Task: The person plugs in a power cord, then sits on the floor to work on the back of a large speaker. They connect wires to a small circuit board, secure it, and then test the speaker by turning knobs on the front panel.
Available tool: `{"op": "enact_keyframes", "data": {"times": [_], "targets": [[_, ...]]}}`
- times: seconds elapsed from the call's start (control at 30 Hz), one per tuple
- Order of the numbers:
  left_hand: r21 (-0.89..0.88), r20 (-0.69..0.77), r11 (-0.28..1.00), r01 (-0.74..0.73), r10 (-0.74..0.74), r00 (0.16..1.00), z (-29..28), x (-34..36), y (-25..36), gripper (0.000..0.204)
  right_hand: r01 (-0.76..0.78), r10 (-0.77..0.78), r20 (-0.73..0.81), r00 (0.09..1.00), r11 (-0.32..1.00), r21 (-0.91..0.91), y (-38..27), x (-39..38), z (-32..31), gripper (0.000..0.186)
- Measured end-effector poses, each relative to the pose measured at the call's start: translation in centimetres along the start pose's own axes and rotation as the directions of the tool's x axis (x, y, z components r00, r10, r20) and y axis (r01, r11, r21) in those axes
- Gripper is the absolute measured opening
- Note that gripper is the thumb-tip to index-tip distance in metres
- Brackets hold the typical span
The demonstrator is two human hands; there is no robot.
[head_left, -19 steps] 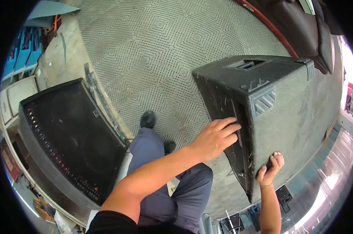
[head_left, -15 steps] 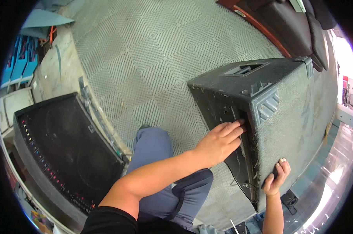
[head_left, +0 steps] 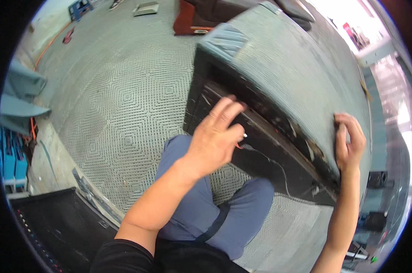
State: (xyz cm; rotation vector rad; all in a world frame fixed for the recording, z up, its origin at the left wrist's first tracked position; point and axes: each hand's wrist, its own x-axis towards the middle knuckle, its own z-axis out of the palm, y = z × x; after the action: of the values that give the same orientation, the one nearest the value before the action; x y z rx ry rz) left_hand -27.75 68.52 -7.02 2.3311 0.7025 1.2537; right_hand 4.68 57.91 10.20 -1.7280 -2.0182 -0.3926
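A large speaker cabinet [head_left: 301, 73], with a grey textured side and an open black face, stands tilted in front of me on the right. My left hand [head_left: 215, 132] has its bent fingers hooked at the inner ledge of the black face. Close to its thumb a thin cable [head_left: 283, 170] with an orange end runs down the black panel; whether the hand touches it is unclear. My right hand [head_left: 350, 143] grips the cabinet's right end, fingers curled on the grey side. A ribbed plastic corner guard [head_left: 224, 42] caps the near upper corner.
A second black speaker [head_left: 62, 227] with a row of coloured knobs lies at lower left. A dark leather seat with a wooden base [head_left: 188, 20] is at the back. Blue crates [head_left: 10, 154] line the left. Beneath everything is a patterned floor mat [head_left: 124, 100].
The cabinet has turned and tipped, its black face now more toward me. Both hands have moved up in view with it, the left also leftward. My view has shifted to the right.
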Motion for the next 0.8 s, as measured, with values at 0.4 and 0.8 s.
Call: {"op": "enact_keyframes", "data": {"times": [0.4,0.8], "targets": [[-0.001,0.116,1.000,0.002,-0.002,0.993,-0.7,0.3,0.0,0.012,-0.150,0.134,-0.130,0.982,0.982,-0.116,0.7,0.2,0.8,0.011],[0.190,0.150,0.982,-0.009,-0.020,0.989,-1.3,0.3,1.0,0.012,-0.017,0.025,-0.478,0.878,1.000,0.020,-7.4,-11.5,0.9,0.014]]}}
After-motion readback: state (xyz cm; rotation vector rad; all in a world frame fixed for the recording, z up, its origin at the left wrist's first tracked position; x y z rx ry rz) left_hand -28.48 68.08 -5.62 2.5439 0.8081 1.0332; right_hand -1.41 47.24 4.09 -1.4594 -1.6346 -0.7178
